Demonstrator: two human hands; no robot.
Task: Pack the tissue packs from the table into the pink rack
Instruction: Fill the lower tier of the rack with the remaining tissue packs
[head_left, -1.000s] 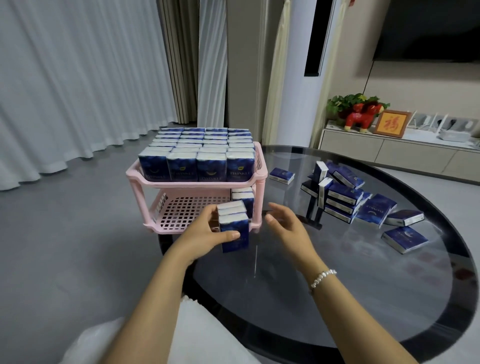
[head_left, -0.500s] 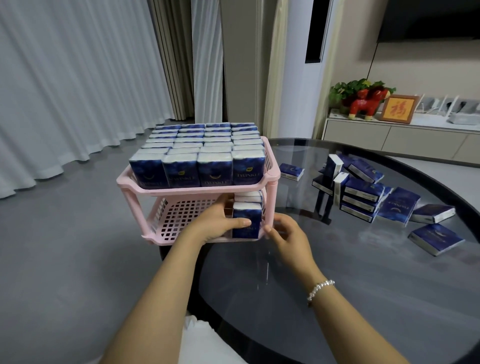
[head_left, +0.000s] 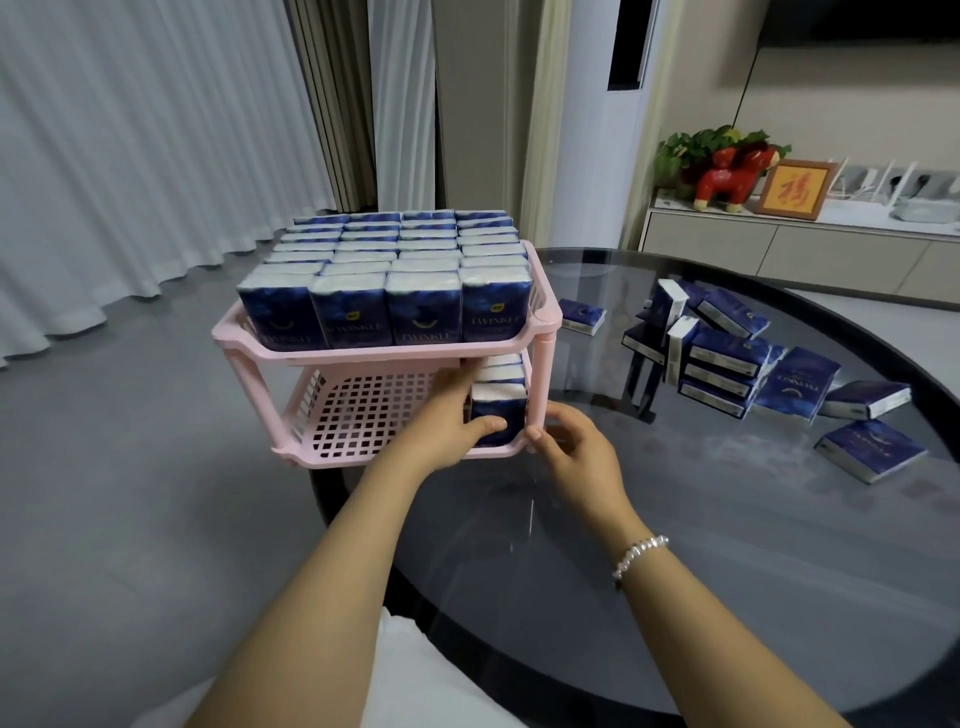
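Left hand (head_left: 447, 431) grip wraps tissue pack (head_left: 496, 418) on lower rack (head_left: 363, 358) shelf; fingers hidden behind pack. Right hand (head_left: 571, 452) curled beside rack post; I can't tell its hold.

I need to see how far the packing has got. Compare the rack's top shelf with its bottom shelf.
The top shelf is filled with upright tissue packs in four columns; the bottom shelf holds only a short row at its right end, its grid floor mostly bare. The left hand holds the front pack on the bottom shelf; no hand touches the top shelf. Both are pink plastic and carry the same blue packs.
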